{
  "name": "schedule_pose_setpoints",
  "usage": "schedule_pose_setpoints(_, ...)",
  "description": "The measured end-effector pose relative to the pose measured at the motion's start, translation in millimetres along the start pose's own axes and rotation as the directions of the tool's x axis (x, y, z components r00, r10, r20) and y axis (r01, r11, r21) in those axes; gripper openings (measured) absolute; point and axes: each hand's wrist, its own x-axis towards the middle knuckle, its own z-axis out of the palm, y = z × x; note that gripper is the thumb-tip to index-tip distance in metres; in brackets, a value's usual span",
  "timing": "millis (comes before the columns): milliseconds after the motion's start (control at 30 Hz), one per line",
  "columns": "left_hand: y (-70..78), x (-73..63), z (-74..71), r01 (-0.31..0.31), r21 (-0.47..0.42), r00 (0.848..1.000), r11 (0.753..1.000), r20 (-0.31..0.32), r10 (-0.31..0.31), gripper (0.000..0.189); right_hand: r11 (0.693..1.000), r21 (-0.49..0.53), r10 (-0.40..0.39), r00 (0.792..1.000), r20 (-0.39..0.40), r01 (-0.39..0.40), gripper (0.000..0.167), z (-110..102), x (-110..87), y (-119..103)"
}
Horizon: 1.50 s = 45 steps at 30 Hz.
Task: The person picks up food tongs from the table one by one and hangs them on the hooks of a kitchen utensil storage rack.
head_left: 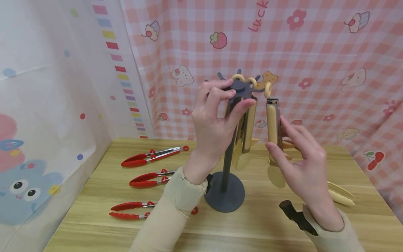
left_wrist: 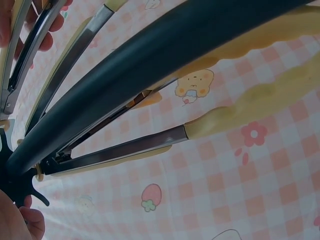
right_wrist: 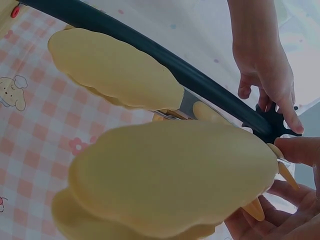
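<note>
A dark grey stand (head_left: 224, 201) with a round base, a post and hooks radiating from its top stands on the table. My left hand (head_left: 211, 120) holds the stand's top, fingers over the hub and thumb at its near side. Between thumb and fingers, my right hand (head_left: 303, 162) grips yellow tongs (head_left: 272, 122) by their handles, heads downward. Their ring (head_left: 268, 90) is at the tip of a right-hand hook. Other yellow tongs (left_wrist: 125, 150) hang from neighbouring hooks beside the post. In the right wrist view, the held tongs' broad yellow head (right_wrist: 175, 175) fills the front.
Three red-tipped tongs lie on the table's left: a back pair (head_left: 135, 161), a middle pair (head_left: 143, 181) and a front pair (head_left: 129, 206). Another yellow pair (head_left: 341, 194) lies at the right, partly behind my right wrist. A checked curtain (head_left: 315, 52) hangs behind the wooden table (head_left: 100, 185).
</note>
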Motion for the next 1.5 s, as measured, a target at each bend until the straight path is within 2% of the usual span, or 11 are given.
schedule_pose_setpoints(500, 0.2, -1.1, 1.0, 0.002, -0.018, 1.000, 1.000, -0.002, -0.003, 0.036, 1.000, -0.001, 0.004, 1.000, 0.010, -0.004, 0.068, 0.2, 0.1, -1.8)
schedule_pose_setpoints(733, 0.1, -1.5, 0.8, 0.012, -0.016, 1.000, 1.000, 0.000, -0.012, 0.036, 0.999, -0.017, 0.030, 0.999, 0.037, -0.029, 0.076, -0.5, 0.2, -3.0)
schedule_pose_setpoints(1067, 0.4, -1.4, 0.7, 0.016, -0.018, 1.000, 1.000, 0.011, -0.016, 0.039, 0.999, -0.025, 0.035, 0.998, 0.046, -0.034, 0.077, 1.6, -1.7, -1.2)
schedule_pose_setpoints(1500, -1.5, -0.9, -0.1, -0.006, -0.044, 1.000, 0.999, 0.000, 0.006, 0.036, 0.999, -0.022, 0.050, 0.997, 0.061, -0.049, 0.078, 4.2, -3.4, 0.5)
